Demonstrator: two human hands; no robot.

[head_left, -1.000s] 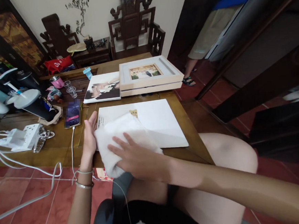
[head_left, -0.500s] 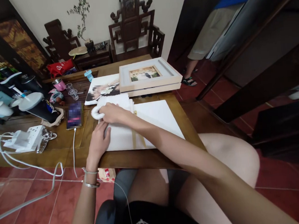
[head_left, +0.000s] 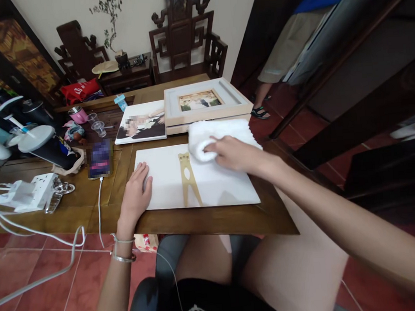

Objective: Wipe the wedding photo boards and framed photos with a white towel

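Observation:
A white rectangular panel [head_left: 162, 183] lies flat on the wooden table before me, with a gold, two-legged figure [head_left: 187, 181] near its middle. My left hand [head_left: 136, 190] rests with fingers stretched out along the panel's left edge. At the panel's upper right, my right hand [head_left: 231, 153] grips a folded white towel [head_left: 223, 130], its fingers pressed into the rolled edge. The towel covers part of the panel's far right and reaches past it toward the frames behind.
Wooden picture frames [head_left: 208, 98] are stacked behind the panel, beside a photo print [head_left: 144, 124]. To the left are a phone [head_left: 100, 159] on a white cable, a power strip [head_left: 34, 193] and a black tumbler [head_left: 54, 153]. Another person's leg [head_left: 260, 96] shows at upper right.
My right hand has swept the towel from the panel's left side to its upper right, uncovering the gold figure. The left hand stays at the left edge.

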